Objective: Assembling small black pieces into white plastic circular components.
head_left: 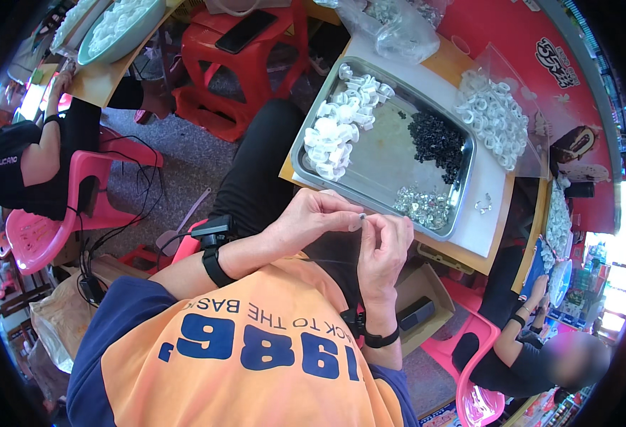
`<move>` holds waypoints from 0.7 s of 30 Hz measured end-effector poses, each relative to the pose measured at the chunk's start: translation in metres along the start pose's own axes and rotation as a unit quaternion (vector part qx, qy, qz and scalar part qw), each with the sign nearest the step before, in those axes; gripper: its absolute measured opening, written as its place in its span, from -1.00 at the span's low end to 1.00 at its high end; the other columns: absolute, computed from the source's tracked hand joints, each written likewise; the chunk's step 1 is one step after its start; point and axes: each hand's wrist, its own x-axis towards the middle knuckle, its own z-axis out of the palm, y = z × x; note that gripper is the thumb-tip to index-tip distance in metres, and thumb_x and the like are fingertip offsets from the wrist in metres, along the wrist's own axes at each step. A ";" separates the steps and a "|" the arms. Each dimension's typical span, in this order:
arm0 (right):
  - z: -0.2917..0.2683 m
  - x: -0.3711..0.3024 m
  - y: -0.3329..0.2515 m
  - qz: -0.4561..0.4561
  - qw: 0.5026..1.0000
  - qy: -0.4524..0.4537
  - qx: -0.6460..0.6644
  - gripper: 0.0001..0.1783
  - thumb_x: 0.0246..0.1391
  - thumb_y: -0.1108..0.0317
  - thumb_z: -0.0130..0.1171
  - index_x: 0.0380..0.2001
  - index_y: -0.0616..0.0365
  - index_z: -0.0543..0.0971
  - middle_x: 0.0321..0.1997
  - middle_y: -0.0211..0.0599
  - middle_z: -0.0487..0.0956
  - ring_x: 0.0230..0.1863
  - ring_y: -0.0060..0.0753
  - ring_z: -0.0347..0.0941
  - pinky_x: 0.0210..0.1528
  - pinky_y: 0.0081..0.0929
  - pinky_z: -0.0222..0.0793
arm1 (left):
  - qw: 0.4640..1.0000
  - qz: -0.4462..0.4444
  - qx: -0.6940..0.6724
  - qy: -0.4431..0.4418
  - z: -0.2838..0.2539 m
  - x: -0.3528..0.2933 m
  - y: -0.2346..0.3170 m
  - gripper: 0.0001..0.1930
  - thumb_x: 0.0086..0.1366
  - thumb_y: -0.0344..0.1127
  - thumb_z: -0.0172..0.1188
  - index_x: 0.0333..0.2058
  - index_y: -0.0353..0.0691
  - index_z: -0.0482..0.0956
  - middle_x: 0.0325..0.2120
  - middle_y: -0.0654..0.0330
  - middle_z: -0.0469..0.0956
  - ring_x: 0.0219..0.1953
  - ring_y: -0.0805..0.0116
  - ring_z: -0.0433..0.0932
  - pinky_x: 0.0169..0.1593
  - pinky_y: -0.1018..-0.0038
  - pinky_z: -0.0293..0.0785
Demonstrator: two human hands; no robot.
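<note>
My left hand (314, 218) and my right hand (384, 250) meet in front of my chest, just off the tray's near edge. Thumb and fingers of both are pinched together on a small whitish piece (358, 222); its exact kind is too small to make out. Beyond them lies a shallow metal tray (381, 158) with three heaps in it. White plastic ring-like parts (334, 139) fill its left side, tiny black parts (437, 142) lie at the far right, and small silvery metal parts (423, 205) sit at the near right, closest to my right hand.
Clear plastic ring-shaped parts (494, 117) are heaped right of the tray, with a few small metal bits (483, 205) on the white board (473, 231). A red stool (238, 78) carries a phone (245, 32). An open cardboard box (437, 299) stands below. Other people sit at both sides.
</note>
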 end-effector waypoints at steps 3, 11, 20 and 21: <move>0.002 -0.002 -0.002 0.049 0.997 0.010 0.056 -0.89 0.02 0.51 0.26 -0.40 0.16 0.51 -0.37 -0.34 0.47 -0.31 -0.26 0.38 0.00 -0.28 0.25 | 0.998 0.027 0.053 0.009 0.004 -0.001 0.001 -0.74 0.29 -0.40 0.20 -0.10 -0.42 0.59 -0.22 0.10 0.62 -0.18 0.43 0.60 0.06 0.45 0.55; -0.002 -0.004 -0.002 0.042 0.998 0.008 0.038 -0.90 0.03 0.50 0.25 -0.40 0.15 0.51 -0.40 -0.36 0.45 -0.38 -0.33 0.37 0.02 -0.26 0.22 | 0.993 -0.033 -0.109 0.029 0.007 -0.002 -0.005 -0.76 0.29 -0.43 0.19 -0.11 -0.42 0.59 -0.20 0.07 0.61 -0.15 0.40 0.60 0.05 0.44 0.56; -0.017 -0.005 -0.008 0.105 0.992 0.020 0.073 -0.92 0.05 0.48 0.25 -0.39 0.14 0.54 -0.42 -0.40 0.45 -0.45 -0.40 0.36 0.14 -0.25 0.19 | 0.964 -0.089 -0.244 0.061 -0.004 0.002 -0.008 -0.73 0.29 -0.39 0.20 -0.10 -0.45 0.56 -0.18 0.07 0.60 -0.12 0.35 0.60 0.05 0.46 0.56; -0.020 -0.004 -0.008 0.096 0.992 0.009 0.082 -0.93 0.05 0.48 0.26 -0.39 0.14 0.55 -0.42 -0.41 0.45 -0.47 -0.42 0.36 0.16 -0.26 0.17 | 0.963 -0.089 -0.249 0.054 -0.002 0.002 -0.008 -0.73 0.30 -0.39 0.19 -0.08 -0.44 0.55 -0.17 0.06 0.59 -0.11 0.36 0.60 0.04 0.46 0.57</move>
